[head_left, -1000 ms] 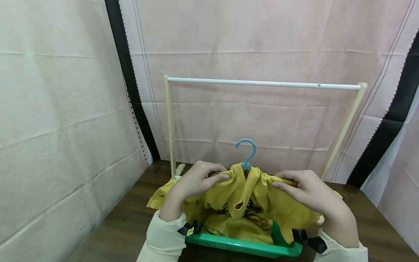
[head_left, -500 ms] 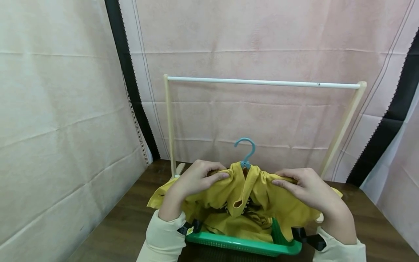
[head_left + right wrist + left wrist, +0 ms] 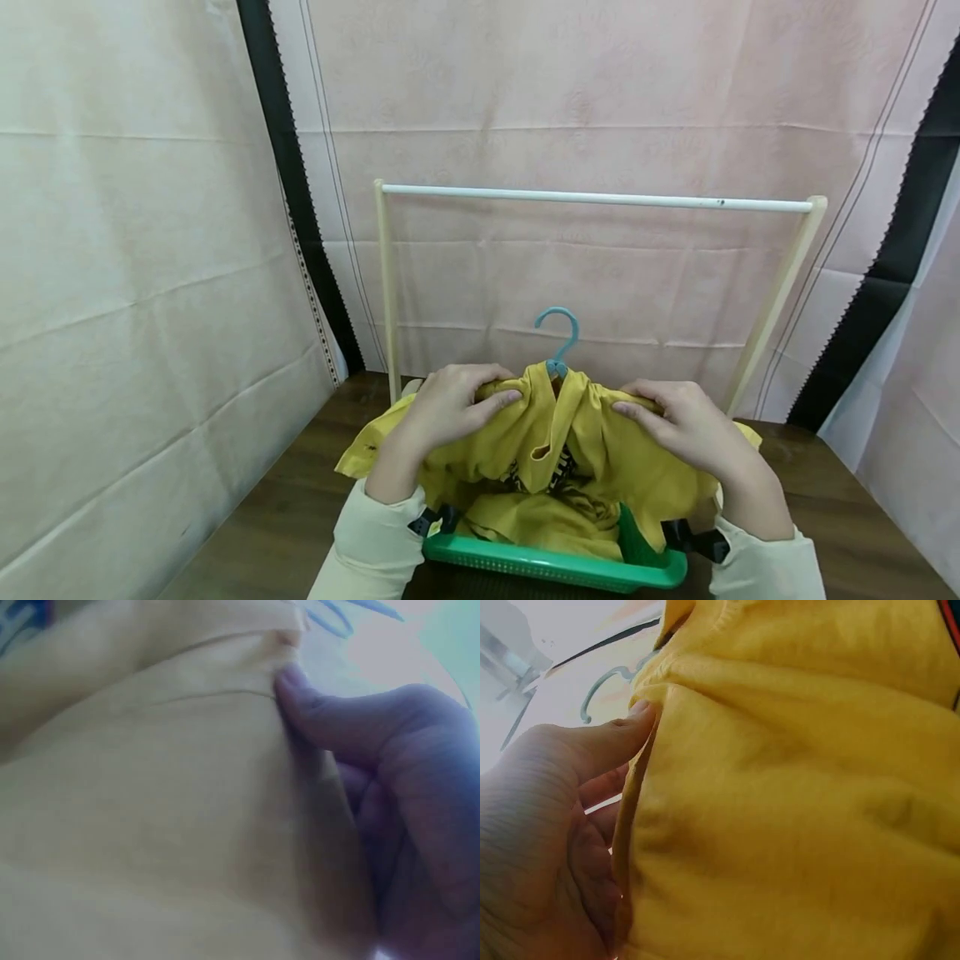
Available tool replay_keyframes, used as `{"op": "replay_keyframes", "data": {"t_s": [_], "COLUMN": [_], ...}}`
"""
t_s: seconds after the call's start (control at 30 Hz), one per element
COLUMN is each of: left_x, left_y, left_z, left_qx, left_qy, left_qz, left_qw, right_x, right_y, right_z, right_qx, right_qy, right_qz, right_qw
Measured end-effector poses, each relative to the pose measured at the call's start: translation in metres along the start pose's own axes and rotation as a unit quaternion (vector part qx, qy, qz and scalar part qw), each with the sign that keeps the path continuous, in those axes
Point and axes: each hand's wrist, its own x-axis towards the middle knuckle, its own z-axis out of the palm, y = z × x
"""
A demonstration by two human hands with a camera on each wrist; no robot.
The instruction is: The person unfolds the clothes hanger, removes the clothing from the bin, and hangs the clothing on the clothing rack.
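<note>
A yellow shirt [image 3: 645, 467] with a dark print is draped over a blue clothes hanger [image 3: 573, 333], whose hook and neck rise from the collar. My left hand [image 3: 450, 408] pinches the shirt's left shoulder, thumb in front and fingers behind. On the other shoulder my right hand [image 3: 693, 425] pinches the cloth in the same way. Both wrist views show a thumb pressed to the edge of the yellow cloth [image 3: 780, 810]. The hanger's arms are hidden inside the shirt. Its lower part lies bunched in a green basket [image 3: 555, 562].
Behind the shirt stands a clothes rack with a white bar [image 3: 600, 198] and cream posts [image 3: 772, 308]. The brown wooden table [image 3: 277, 508] extends to both sides. Pale cloth walls [image 3: 150, 250] with black strips enclose the back and sides.
Both hands keep their hold on the shoulders. The right hand has shifted slightly left, and the hanger hook stands a little higher and farther left. The whole view has tilted slightly.
</note>
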Motion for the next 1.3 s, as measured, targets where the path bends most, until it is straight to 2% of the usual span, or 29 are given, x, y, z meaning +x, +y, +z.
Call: {"op": "replay_keyframes", "data": {"t_s": [0.2, 0.37, 0.47, 0.6, 0.67, 0.73, 0.83, 0.97, 1.3], "left_x": [0.005, 0.003, 0.000, -0.008, -0.011, -0.013, -0.012, -0.011, -0.010], "left_y": [-0.007, -0.013, -0.018, -0.022, -0.023, -0.023, -0.022, -0.019, -0.014], "left_z": [-0.007, -0.012, -0.012, -0.009, -0.008, -0.006, -0.003, 0.002, 0.003], "left_qx": [0.030, -0.021, -0.051, -0.052, -0.055, -0.063, -0.091, -0.125, -0.131], "left_qy": [-0.009, -0.010, 0.003, 0.040, 0.057, 0.059, 0.034, -0.008, -0.041], "left_qz": [-0.006, -0.005, 0.000, 0.003, 0.014, 0.017, 0.027, 0.024, 0.011], "left_qw": [0.9995, 0.9997, 0.9987, 0.9979, 0.9968, 0.9961, 0.9949, 0.9919, 0.9905], "right_x": [0.007, 0.012, 0.014, 0.017, 0.019, 0.022, 0.027, 0.036, 0.068], "right_y": [0.007, 0.013, 0.018, 0.025, 0.030, 0.037, 0.046, 0.057, 0.070], "right_z": [-0.004, -0.011, -0.016, -0.023, -0.028, -0.035, -0.048, -0.064, -0.097], "right_qx": [-0.035, -0.047, -0.060, -0.078, -0.083, -0.090, -0.104, -0.122, -0.131], "right_qy": [0.011, 0.024, 0.036, 0.052, 0.054, 0.061, 0.064, 0.061, 0.021], "right_qz": [-0.018, -0.025, -0.031, -0.035, -0.020, -0.009, 0.035, 0.086, 0.152], "right_qw": [0.9992, 0.9983, 0.9971, 0.9949, 0.9949, 0.9940, 0.9919, 0.9870, 0.9793]}}
